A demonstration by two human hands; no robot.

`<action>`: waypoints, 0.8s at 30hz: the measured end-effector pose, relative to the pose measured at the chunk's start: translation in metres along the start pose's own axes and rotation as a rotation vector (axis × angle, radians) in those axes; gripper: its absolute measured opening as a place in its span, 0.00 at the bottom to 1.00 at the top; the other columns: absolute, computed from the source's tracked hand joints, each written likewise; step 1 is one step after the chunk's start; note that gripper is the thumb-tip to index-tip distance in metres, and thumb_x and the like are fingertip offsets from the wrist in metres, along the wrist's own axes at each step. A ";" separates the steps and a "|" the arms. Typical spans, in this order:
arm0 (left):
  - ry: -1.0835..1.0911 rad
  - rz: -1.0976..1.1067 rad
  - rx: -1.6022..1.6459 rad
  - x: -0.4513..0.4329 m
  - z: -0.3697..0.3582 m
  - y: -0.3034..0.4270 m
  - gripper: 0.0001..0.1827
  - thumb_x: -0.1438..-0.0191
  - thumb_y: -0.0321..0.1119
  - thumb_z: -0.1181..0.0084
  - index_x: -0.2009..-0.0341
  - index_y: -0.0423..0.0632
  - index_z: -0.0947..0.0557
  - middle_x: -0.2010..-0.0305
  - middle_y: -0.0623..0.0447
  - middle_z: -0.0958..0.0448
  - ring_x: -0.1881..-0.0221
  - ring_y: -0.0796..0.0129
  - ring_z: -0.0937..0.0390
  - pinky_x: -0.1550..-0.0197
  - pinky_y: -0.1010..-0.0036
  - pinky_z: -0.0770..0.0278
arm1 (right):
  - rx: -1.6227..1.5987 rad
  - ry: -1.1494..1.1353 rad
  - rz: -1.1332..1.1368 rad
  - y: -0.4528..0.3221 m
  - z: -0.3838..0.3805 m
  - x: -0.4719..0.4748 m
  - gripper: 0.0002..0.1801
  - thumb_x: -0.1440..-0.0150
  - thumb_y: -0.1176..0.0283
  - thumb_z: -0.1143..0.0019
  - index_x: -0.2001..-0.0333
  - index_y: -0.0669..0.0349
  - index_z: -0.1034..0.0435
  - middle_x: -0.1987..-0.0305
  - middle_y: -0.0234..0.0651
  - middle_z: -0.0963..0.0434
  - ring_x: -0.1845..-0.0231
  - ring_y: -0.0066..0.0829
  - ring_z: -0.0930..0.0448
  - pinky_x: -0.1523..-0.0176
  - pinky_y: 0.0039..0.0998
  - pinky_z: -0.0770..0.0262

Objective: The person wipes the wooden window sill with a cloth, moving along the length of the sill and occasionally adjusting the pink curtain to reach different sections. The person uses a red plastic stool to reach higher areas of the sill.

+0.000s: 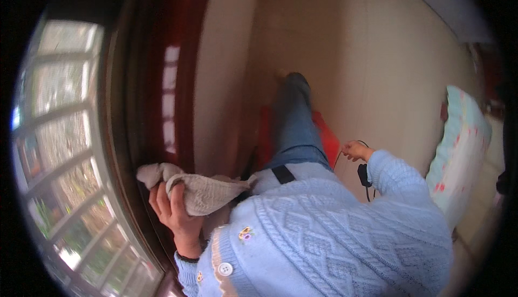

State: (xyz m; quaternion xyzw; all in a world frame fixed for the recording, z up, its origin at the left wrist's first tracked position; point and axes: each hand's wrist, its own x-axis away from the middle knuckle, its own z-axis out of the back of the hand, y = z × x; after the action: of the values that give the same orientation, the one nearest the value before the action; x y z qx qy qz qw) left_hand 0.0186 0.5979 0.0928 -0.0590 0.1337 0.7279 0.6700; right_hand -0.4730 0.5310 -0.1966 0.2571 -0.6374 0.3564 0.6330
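My left hand (174, 212) is wrapped around a crumpled beige-grey cloth (208, 194) with a ribbed weave. The cloth hangs in folds beside my waist, near a dark red glossy wooden surface. On the other side, my right hand (355, 151) pinches a thin black cable (338, 157) between its fingers. A small black adapter-like box (364, 175) dangles on a cord beneath my right wrist. One leg in blue jeans (297, 127) reaches forward below me, in front of a red object (330, 139) whose kind I cannot tell.
A barred window (64, 135) runs along the left, next to the dark red glossy wood (184, 94). To the right stands a pale floral cushion or padded cover (457, 163). A light cloth-covered surface (449, 5) fills the upper right, above the beige floor (384, 74).
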 end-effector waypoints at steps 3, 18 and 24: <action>-0.008 -0.108 0.019 -0.006 -0.009 -0.015 0.28 0.66 0.36 0.30 0.57 0.47 0.25 0.54 0.41 0.29 0.52 0.41 0.32 0.50 0.51 0.34 | -0.049 -0.140 -0.163 0.049 -0.060 0.006 0.17 0.46 0.63 0.46 0.53 0.54 0.30 0.61 0.33 0.25 0.67 0.28 0.25 0.69 0.33 0.25; 0.332 -0.082 0.153 0.016 -0.036 -0.125 0.30 0.49 0.58 0.57 0.63 0.40 0.23 0.64 0.38 0.26 0.59 0.47 0.30 0.54 0.55 0.33 | -0.070 -0.396 -0.021 0.106 -0.341 0.015 0.22 0.48 0.61 0.47 0.49 0.56 0.31 0.56 0.37 0.26 0.58 0.33 0.27 0.61 0.35 0.30; 0.133 -0.168 0.120 -0.001 -0.016 -0.110 0.25 0.53 0.46 0.40 0.56 0.42 0.27 0.56 0.40 0.29 0.55 0.47 0.31 0.52 0.53 0.34 | 0.018 -0.328 0.018 0.112 -0.323 0.002 0.23 0.47 0.60 0.49 0.48 0.56 0.32 0.53 0.40 0.26 0.54 0.36 0.27 0.55 0.36 0.32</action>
State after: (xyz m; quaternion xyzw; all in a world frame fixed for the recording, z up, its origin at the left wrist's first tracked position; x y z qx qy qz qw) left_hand 0.1259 0.5996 0.0651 -0.0780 0.2156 0.6543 0.7207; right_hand -0.3596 0.8518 -0.2270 0.3117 -0.7312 0.3209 0.5150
